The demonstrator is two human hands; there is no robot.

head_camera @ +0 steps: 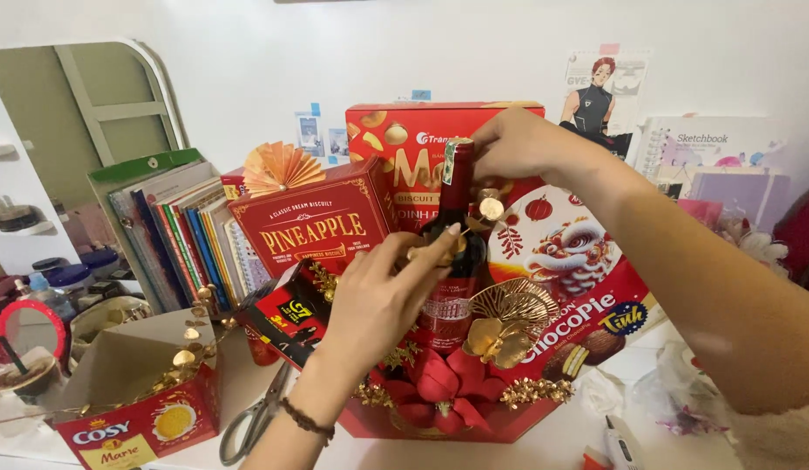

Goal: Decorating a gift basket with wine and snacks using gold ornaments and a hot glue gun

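- Scissors (252, 422) and an open biscuit box (139, 409) lie nearest on the desk (552, 448).
- Left hand (378, 296) pinches a gold ornament sprig (439, 251) against the bottle (455, 261), fingers narrow.
- Right hand (513, 144) grips the bottle's neck, closed around it.
- The bottle stands upright in the hamper (448, 418), between both hands.
- Best to keep the neck steady while pressing the sprig flat.
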